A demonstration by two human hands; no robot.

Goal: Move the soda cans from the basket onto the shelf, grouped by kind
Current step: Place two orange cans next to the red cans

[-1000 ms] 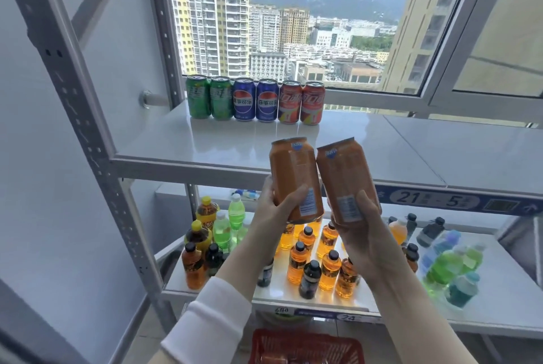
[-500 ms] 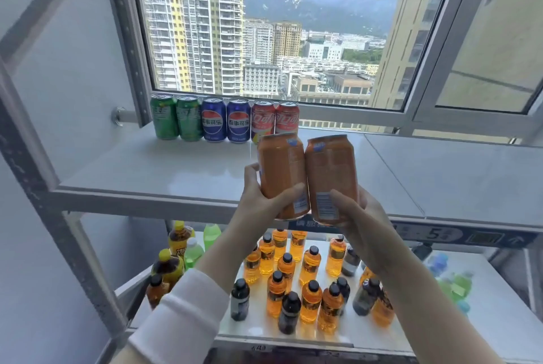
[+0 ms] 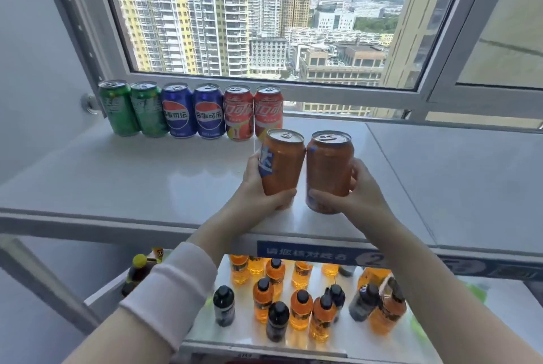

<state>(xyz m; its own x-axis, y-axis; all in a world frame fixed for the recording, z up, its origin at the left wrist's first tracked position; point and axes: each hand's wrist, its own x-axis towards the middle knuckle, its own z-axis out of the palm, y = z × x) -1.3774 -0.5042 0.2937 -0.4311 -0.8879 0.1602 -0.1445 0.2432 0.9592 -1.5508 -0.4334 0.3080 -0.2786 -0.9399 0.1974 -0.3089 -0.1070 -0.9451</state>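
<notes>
Head camera view, looking forward and down at a white metal shelf (image 3: 132,181) set against a wide window (image 3: 264,25) that shows tall apartment blocks and hills. Below it, a lower shelf (image 3: 241,334) carries many small bottles (image 3: 301,308), mostly orange with dark caps, a few dark ones among them. A blue label strip (image 3: 305,253) runs along the front edge of the upper shelf.

Two forearms reach up from the bottom of the frame; the left one wears a white sleeve (image 3: 173,290). The left hand (image 3: 258,187) is wrapped around the left orange can (image 3: 282,163), fingers curled under its base. The right hand (image 3: 355,190) is clamped on the right orange can (image 3: 329,169) in the same way. Both cans stand roughly upright over the front half of the upper shelf, just beside each other with rims nearly touching. Whether their bases rest on the shelf cannot be told.

Along the back of the shelf, against the window frame, six cans stand in a tight row: two green cans (image 3: 119,108) at the left, two blue cans (image 3: 179,111) in the middle, two red cans (image 3: 238,112) at the right. The left orange can partly hides the rightmost red one.
</notes>
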